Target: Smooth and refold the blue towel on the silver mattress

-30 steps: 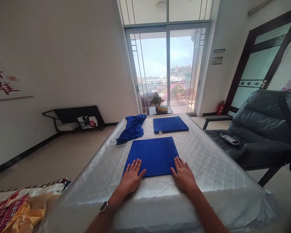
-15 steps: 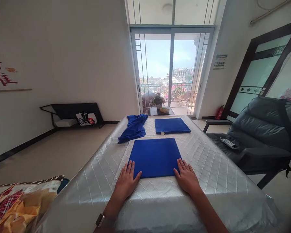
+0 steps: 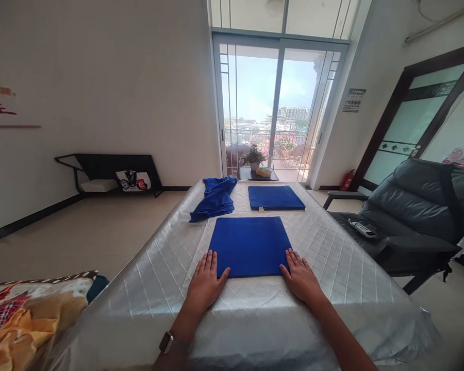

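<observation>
A flat blue rectangle of folded cloth (image 3: 252, 246) lies squarely in front of me on a silvery quilted cover (image 3: 150, 268). My left hand (image 3: 206, 279) rests at its near left corner, fingers stretched forward and thumb out to the side. At the near right corner lies my right hand (image 3: 301, 275), also flat, its fingertips touching the edge. Farther back sits a second folded blue cloth (image 3: 277, 198) with a small white tag on its front edge. To its left is a crumpled blue cloth (image 3: 215, 200).
A dark padded armchair (image 3: 413, 206) with a power strip (image 3: 362, 228) on its seat stands at right. At lower left lies a pile of coloured fabric (image 3: 27, 324). Beyond the cover's far end, a small table (image 3: 251, 175) holds a potted plant (image 3: 254, 154).
The camera view has shifted and tilted slightly. Both hands stay flat at the near corners of the folded blue cloth, which looks unchanged.
</observation>
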The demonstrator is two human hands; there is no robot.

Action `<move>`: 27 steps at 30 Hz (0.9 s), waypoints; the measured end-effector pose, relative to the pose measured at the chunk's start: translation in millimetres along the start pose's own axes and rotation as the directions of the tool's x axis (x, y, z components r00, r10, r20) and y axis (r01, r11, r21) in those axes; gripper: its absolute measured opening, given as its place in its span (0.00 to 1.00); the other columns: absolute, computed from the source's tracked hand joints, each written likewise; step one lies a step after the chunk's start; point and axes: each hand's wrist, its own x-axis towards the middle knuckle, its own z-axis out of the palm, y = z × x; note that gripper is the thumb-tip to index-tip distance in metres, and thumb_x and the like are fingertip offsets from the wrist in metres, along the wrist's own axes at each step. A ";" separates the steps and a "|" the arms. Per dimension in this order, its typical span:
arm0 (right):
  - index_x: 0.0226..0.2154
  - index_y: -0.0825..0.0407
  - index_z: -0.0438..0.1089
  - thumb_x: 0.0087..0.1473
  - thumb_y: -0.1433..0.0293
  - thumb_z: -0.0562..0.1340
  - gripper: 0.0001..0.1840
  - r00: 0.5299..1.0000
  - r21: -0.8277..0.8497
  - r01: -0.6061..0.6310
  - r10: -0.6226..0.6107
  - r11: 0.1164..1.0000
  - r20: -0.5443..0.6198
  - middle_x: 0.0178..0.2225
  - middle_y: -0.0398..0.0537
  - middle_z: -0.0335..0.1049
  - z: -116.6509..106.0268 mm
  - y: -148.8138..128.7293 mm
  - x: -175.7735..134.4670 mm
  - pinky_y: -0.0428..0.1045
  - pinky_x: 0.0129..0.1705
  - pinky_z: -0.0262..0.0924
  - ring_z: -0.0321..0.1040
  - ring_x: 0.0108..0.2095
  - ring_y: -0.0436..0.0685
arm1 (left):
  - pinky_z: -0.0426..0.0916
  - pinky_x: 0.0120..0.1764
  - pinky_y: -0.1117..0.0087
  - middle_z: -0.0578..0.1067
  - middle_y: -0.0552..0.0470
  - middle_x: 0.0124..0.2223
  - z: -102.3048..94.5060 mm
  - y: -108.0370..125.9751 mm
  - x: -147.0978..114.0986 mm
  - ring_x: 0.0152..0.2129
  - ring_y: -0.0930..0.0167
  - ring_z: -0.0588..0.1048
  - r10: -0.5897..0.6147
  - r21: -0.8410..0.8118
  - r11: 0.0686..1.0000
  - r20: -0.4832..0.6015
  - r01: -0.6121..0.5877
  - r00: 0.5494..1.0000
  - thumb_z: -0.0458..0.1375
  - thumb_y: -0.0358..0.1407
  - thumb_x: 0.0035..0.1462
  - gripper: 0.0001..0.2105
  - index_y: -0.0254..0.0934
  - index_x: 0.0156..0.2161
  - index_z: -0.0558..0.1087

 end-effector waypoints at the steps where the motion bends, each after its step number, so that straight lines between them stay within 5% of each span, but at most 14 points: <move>1: 0.71 0.57 0.38 0.68 0.53 0.40 0.38 1.000 0.005 0.001 -0.001 1.000 0.006 0.72 0.47 0.33 -1.5 0.0 -1.1 0.56 0.71 0.30 0.31 0.72 0.57 | 0.46 0.68 0.54 0.46 0.37 0.72 -0.1 0.1 -0.3 0.69 0.57 0.47 0.001 -0.005 1.000 -0.001 -0.001 1.000 0.38 0.60 0.65 0.42 0.24 0.70 0.49; 7: 0.71 0.56 0.37 0.67 0.50 0.39 0.40 1.000 -0.013 0.009 -0.008 1.000 0.019 0.72 0.46 0.30 -13.4 2.1 3.8 0.58 0.71 0.30 0.29 0.72 0.58 | 0.45 0.68 0.54 0.44 0.38 0.72 -3.6 1.3 -1.9 0.69 0.56 0.46 -0.008 -0.039 0.999 0.029 0.010 1.000 0.36 0.62 0.63 0.44 0.24 0.70 0.47; 13: 0.72 0.55 0.39 0.67 0.49 0.38 0.40 0.999 0.004 0.020 -0.021 1.000 0.050 0.73 0.46 0.32 -28.5 -0.7 46.8 0.57 0.70 0.32 0.30 0.72 0.58 | 0.45 0.68 0.54 0.43 0.37 0.72 -7.5 3.1 -2.2 0.69 0.57 0.46 -0.003 -0.019 1.000 0.040 0.004 0.999 0.37 0.61 0.64 0.44 0.23 0.70 0.46; 18: 0.71 0.57 0.39 0.67 0.50 0.39 0.40 0.999 -0.004 -0.036 0.036 0.999 0.004 0.73 0.47 0.31 -13.3 -2.9 72.6 0.58 0.70 0.30 0.29 0.72 0.59 | 0.47 0.67 0.54 0.44 0.37 0.72 -6.9 2.1 -3.0 0.69 0.56 0.48 -0.005 -0.014 1.000 0.032 0.005 0.999 0.37 0.61 0.63 0.44 0.24 0.70 0.47; 27: 0.71 0.57 0.38 0.67 0.50 0.37 0.40 1.000 0.053 0.000 0.001 0.999 -0.023 0.73 0.48 0.32 3.3 2.8 73.5 0.58 0.70 0.25 0.30 0.72 0.59 | 0.48 0.67 0.53 0.47 0.37 0.72 4.2 -4.0 -1.8 0.69 0.56 0.49 0.012 -0.009 1.000 -0.029 -0.012 0.999 0.40 0.63 0.62 0.45 0.26 0.70 0.49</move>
